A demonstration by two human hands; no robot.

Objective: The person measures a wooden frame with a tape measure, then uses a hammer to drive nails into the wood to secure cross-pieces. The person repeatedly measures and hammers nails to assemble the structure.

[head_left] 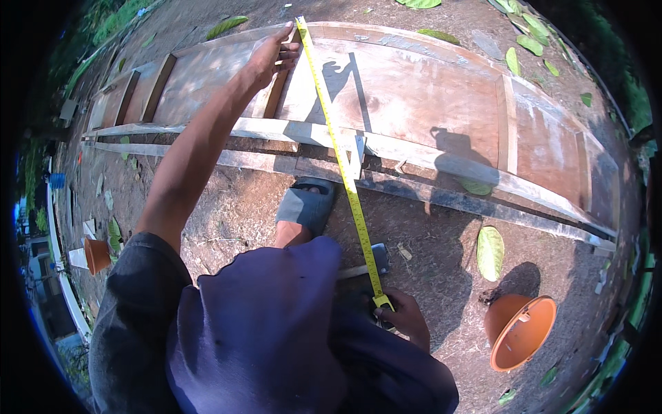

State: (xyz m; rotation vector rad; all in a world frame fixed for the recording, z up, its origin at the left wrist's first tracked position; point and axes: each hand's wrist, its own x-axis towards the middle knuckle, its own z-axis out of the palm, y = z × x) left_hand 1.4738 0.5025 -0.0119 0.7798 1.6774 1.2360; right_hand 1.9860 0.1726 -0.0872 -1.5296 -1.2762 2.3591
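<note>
My left hand (269, 61) is stretched far forward over the wooden panel (407, 90), its index finger at the free end of a yellow tape measure (327, 103). That end seems pinched there, with the other fingers loosely spread; the thumb is hidden. Low in front of me my right hand (407, 321) is wrapped round the tape's case (383, 303). The extended blade slants across the panel's near rail and a loose long wooden strip (407, 186). A hammer-like tool with a metal head (379, 257) lies beneath the blade, partly hidden by my clothing.
Cross battens (507, 124) divide the panel. A small pale triangular piece (356, 157) stands near its rail. My sandalled foot (305, 207) is beside the strip. One orange pot (520, 331) lies tipped at right; another orange pot (96, 255) is at left. Leaves (490, 253) litter the ground.
</note>
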